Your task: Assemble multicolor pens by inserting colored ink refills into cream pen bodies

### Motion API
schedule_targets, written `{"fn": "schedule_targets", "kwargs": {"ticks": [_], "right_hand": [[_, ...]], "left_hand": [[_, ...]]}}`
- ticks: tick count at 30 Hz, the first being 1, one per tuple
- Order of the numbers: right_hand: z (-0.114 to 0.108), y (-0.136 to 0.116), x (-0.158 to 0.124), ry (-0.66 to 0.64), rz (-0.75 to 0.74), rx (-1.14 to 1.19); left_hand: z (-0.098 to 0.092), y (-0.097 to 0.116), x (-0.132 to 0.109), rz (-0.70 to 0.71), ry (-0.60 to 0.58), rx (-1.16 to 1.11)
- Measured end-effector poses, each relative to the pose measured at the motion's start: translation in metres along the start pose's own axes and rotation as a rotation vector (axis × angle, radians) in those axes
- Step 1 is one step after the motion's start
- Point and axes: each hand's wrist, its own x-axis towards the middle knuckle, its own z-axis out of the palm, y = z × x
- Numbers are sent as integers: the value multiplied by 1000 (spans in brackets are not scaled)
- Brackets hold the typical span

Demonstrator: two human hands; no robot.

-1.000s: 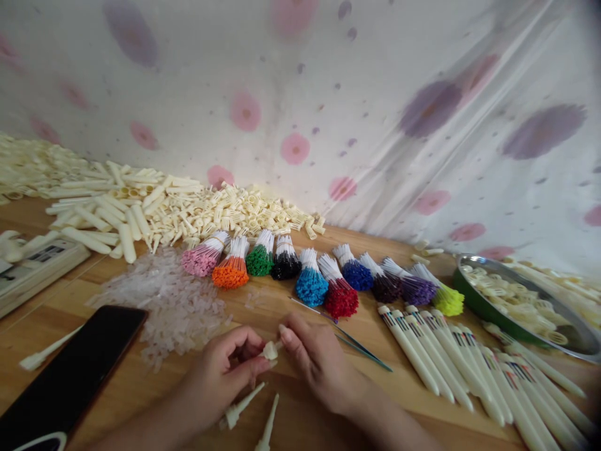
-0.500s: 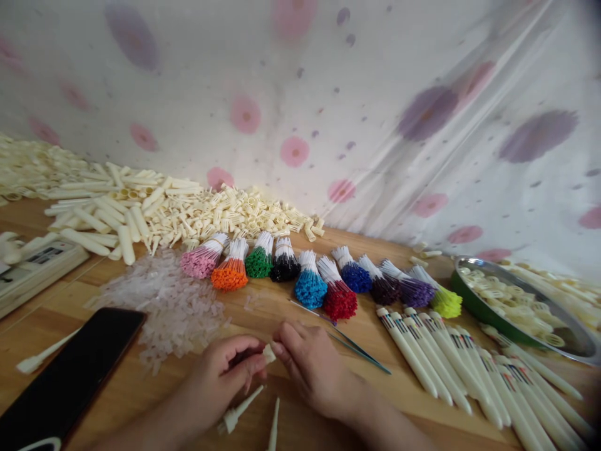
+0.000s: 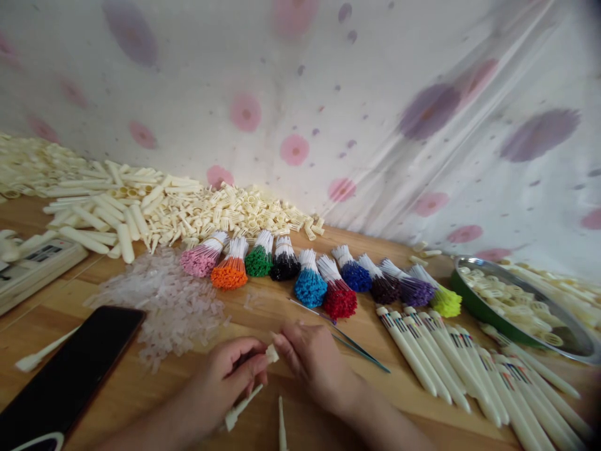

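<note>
Low in the middle, my left hand [image 3: 237, 373] pinches a small cream plastic pen part [image 3: 272, 353] between thumb and fingers. Most of the part is hidden; only its end shows. My right hand [image 3: 314, 363] is right beside it, fingers closed and bent down near that end; whatever they hold is covered. Below the hands lie a cream pointed piece with a blocky end [image 3: 241, 408] and a thin cream pointed piece [image 3: 282, 423]. Tweezers [image 3: 359, 351] rest on the wood, just right of my right hand.
Bundles of coloured refills [image 3: 340, 300] stretch across the table [image 3: 263, 313]. Clear plastic bits [image 3: 178, 313] and a phone [image 3: 77, 369] lie left. Cream barrels and parts [image 3: 225, 210] are heaped behind. At right are several multicolour pens [image 3: 422, 351] and a green-sided bowl [image 3: 504, 326] of cream rings.
Both hands stay close together over the table, with only a slight shift. The cream part's end shows a touch further right. The view has moved very little.
</note>
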Motion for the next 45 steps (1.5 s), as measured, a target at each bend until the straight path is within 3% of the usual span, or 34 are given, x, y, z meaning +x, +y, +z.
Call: {"fn": "schedule_targets", "kwargs": {"ticks": [2,7,13,16,19,22,24,29,33,37,39,43,45], "right_hand": [[-1,1,-1,-8,15,62],[-8,-2,0,-47,-142,60],[0,-6,-2,-5,-86,37],[8,-9,-2,7,70,145],[17,-9,-1,38,233,308],[20,-7,1,67,253,350],[18,-5,2,104,252,344],[9,-4,0,186,161,175],[12,-7,0,194,170,235],[18,-6,3,206,250,308],[17,-6,3,202,241,311],[12,-8,-1,187,117,165],[11,-9,-2,182,43,56]], "left_hand": [[0,1,0,-8,0,-15],[-3,4,-1,-72,-57,-48],[-6,2,0,-69,-166,17],[-5,3,0,-25,-59,97],[-2,3,0,157,198,305],[-1,2,0,256,362,413],[-2,4,1,179,321,310],[-3,16,4,-66,63,123],[-2,17,4,0,118,144],[-2,12,1,182,258,276],[-2,11,-1,227,263,295],[-1,13,2,9,80,93],[1,13,6,-58,47,17]]}}
